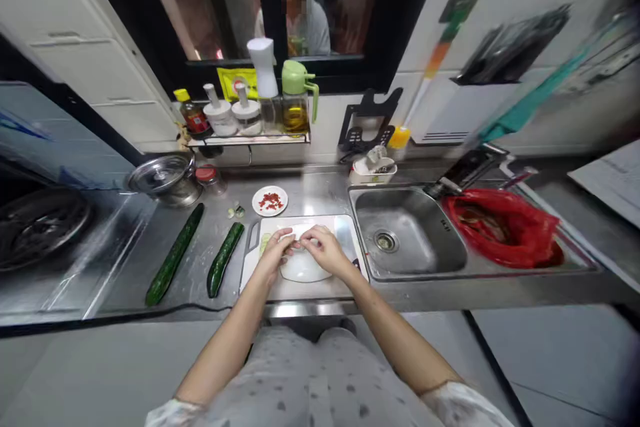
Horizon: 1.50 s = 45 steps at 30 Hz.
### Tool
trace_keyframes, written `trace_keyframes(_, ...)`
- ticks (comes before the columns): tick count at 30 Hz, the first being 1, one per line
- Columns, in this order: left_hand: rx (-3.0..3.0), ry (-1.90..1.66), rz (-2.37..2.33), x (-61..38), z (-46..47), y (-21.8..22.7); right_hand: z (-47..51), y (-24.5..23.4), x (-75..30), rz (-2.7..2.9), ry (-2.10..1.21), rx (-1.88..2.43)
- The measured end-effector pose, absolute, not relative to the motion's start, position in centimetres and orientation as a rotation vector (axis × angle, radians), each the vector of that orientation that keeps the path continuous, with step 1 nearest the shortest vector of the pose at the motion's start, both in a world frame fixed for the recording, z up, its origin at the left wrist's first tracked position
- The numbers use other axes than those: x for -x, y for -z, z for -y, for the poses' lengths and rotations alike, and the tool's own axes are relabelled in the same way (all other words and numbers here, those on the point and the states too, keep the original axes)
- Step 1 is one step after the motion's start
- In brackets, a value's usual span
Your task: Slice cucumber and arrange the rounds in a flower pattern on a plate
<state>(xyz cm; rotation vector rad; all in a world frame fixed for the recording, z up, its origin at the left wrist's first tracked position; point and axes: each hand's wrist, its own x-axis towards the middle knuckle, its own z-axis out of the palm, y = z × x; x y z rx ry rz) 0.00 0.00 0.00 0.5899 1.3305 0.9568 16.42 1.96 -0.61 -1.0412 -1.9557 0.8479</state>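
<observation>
Over a white cutting board [285, 290], my left hand [275, 253] and my right hand [324, 250] meet at the fingertips. Both have their fingers bent in a pinch, and whatever small thing is between them is too small to name. Just below them a white bowl or dish [306, 273] sits on the board, partly covered by the hands. Pale green slices [265, 241] lie on the board beside my left hand. A dark knife handle [356, 263] shows at the board's right side. Left of the board lie a shorter cucumber [225, 260] and a longer cucumber [175, 257].
Behind the board is a small plate [257, 203] with chopped red pieces [271, 201]; garlic-like bits [236, 211] lie nearby. A steel pot [167, 180] stands back left. On the right are a sink [410, 230] and a red plastic bag [505, 227]. Bottles [295, 103] line a shelf.
</observation>
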Motion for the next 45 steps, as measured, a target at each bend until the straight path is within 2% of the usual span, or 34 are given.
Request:
trace_keyframes(10, -0.616, -1.168, -1.273, -0.2, -0.7, 0.9, -2.2, 1.5, -16.3, 1.916, -0.855, 1.108)
trace_keyframes(22, -0.92, -1.305, -1.148, -0.3, -1.2, 1.7, -2.5, 2.2, -16.1, 1.725, -1.063, 1.231)
trace_keyframes(29, -1.032, -1.257, -1.176, 0.0, -1.9, 3.6, -2.8, 3.4, -16.3, 1.668, -1.181, 1.33)
trace_keyframes(45, -1.229, -1.059, -1.563, -0.1, -2.8, 10.5, -2.7, 7.4, -16.2, 2.011, -1.009, 1.715)
